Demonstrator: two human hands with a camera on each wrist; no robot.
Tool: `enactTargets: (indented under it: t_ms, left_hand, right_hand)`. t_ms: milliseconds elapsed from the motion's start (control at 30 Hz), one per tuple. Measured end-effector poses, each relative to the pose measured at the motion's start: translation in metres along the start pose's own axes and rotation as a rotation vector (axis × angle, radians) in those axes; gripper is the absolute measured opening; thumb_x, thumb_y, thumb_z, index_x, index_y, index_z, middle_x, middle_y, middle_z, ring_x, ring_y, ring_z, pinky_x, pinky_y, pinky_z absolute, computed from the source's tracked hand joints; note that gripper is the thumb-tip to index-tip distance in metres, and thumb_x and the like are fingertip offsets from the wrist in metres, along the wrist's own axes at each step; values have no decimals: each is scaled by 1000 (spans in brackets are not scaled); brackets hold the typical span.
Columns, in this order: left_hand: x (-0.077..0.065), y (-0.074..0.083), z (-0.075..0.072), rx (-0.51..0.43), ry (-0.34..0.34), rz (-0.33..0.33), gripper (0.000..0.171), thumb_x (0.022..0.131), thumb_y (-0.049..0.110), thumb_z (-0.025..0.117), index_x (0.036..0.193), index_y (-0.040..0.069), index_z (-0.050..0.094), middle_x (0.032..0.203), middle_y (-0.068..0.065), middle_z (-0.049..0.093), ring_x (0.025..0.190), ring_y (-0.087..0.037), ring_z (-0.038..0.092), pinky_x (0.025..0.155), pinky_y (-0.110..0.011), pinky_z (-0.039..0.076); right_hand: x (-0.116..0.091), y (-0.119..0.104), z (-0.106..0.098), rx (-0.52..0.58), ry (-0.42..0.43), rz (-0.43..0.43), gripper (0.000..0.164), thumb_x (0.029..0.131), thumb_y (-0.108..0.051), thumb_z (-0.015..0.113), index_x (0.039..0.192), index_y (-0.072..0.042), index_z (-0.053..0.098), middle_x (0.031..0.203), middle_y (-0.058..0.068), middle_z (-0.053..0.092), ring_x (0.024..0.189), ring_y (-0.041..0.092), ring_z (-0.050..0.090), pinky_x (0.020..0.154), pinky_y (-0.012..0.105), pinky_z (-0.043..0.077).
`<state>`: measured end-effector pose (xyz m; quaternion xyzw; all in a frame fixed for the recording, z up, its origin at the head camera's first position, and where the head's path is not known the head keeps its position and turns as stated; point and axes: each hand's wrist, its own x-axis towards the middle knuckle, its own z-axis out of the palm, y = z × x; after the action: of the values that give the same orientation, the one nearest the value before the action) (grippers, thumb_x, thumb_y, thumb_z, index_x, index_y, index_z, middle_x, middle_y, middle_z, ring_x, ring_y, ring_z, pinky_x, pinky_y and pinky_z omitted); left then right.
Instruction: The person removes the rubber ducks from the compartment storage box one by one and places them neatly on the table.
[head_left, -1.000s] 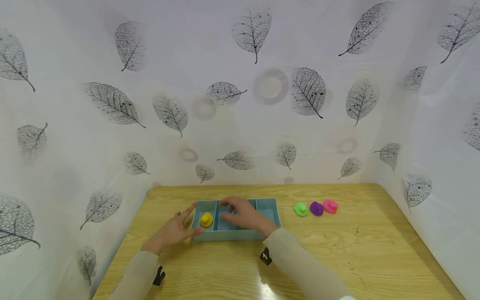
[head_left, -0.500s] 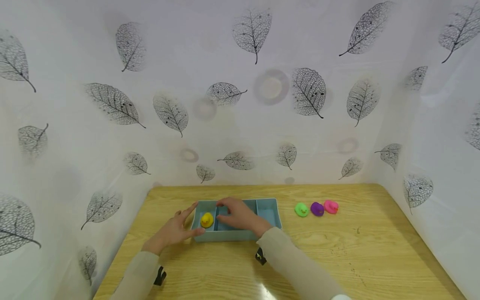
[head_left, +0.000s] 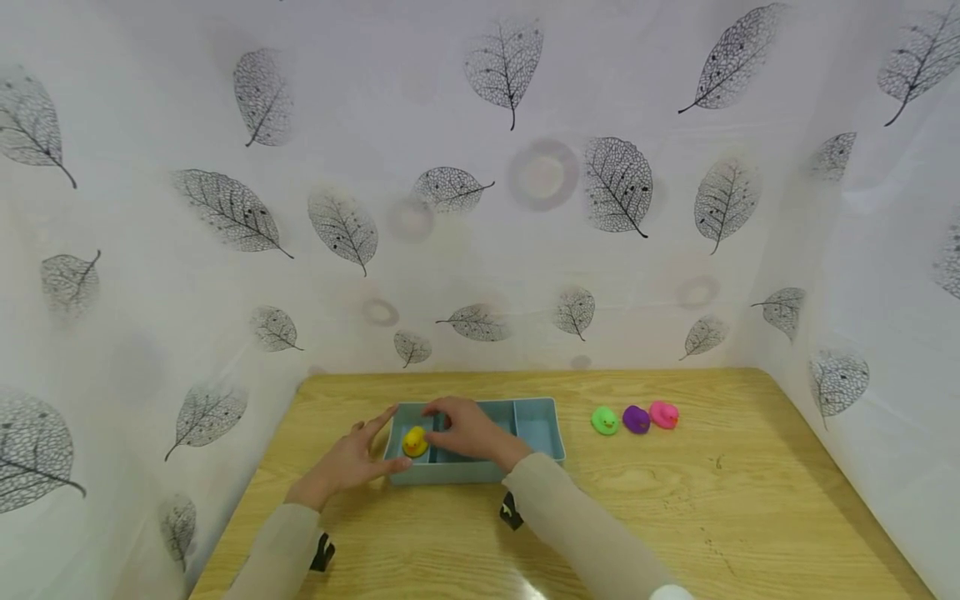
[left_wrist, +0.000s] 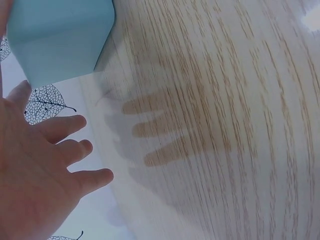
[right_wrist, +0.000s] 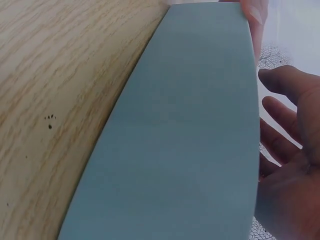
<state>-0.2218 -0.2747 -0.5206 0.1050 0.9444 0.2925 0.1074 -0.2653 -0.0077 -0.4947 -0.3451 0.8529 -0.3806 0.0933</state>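
A pale blue tray (head_left: pixel 465 474) with several compartments stands on the table, a yellow rubber duck (head_left: pixel 415 442) inside its leftmost one. My left hand (head_left: pixel 347 467) rests at the tray's left end, thumb by the front corner and index finger by the back corner. In the left wrist view, its other fingers (left_wrist: pixel 65 150) are spread away from the tray. Over the second compartment, just right of the duck, hovers my right hand (head_left: pixel 468 432), fingers loosely bent and holding nothing. Its thumb tip is close to the duck; whether they touch, I cannot tell.
Green (head_left: pixel 604 421), purple (head_left: pixel 637 419) and pink (head_left: pixel 664 414) rubber ducks sit in a row on the wooden table (head_left: pixel 645 517), right of the tray. A white sheet with a leaf pattern (head_left: pixel 480 250) hangs behind and at both sides.
My right hand has moved left over the tray, toward the yellow duck. My left hand has stayed at the tray's left end.
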Motion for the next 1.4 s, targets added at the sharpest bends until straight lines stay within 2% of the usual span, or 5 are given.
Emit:
enactTargets:
  t_ms: [400, 667, 1000, 1167, 1400]
  left_hand:
    - [0, 5, -3, 10, -9, 14, 104, 89, 63, 76, 171, 29, 20, 97, -16, 72, 143, -69, 35, 99, -77, 48]
    - [0, 4, -3, 11, -8, -11, 104, 89, 63, 77, 170, 33, 20, 140, -42, 56, 107, -54, 68, 96, -74, 51]
    - [1, 3, -3, 18, -13, -18, 105, 88, 63, 77, 170, 32, 19, 134, -39, 62, 98, -48, 69, 96, -74, 51]
    - [2, 1, -2, 25, -9, -5, 105, 88, 65, 76, 170, 32, 19, 141, -39, 58, 133, -69, 48, 100, -79, 47]
    - [1, 3, -2, 14, -23, -12, 106, 88, 65, 76, 171, 32, 17, 93, -14, 73, 148, -68, 25, 103, -81, 43]
  right_hand:
    - [7, -1, 6, -8, -36, 62, 45, 99, -23, 74, 140, -7, 66, 137, 8, 68, 82, 8, 58, 74, 23, 52]
    - [14, -3, 11, -95, -43, 84, 46, 97, -25, 75, 139, -10, 67, 139, 5, 69, 125, 21, 66, 106, 37, 56]
    - [20, -8, 17, -146, -43, 126, 45, 92, -26, 78, 135, -13, 71, 132, 1, 73, 117, 18, 68, 101, 36, 57]
    - [23, -11, 18, -214, -56, 150, 46, 92, -28, 79, 135, -17, 72, 133, -1, 73, 117, 18, 70, 99, 36, 59]
    - [28, -9, 22, -239, -63, 168, 48, 89, -29, 80, 135, -18, 72, 134, -1, 73, 120, 18, 69, 100, 35, 58]
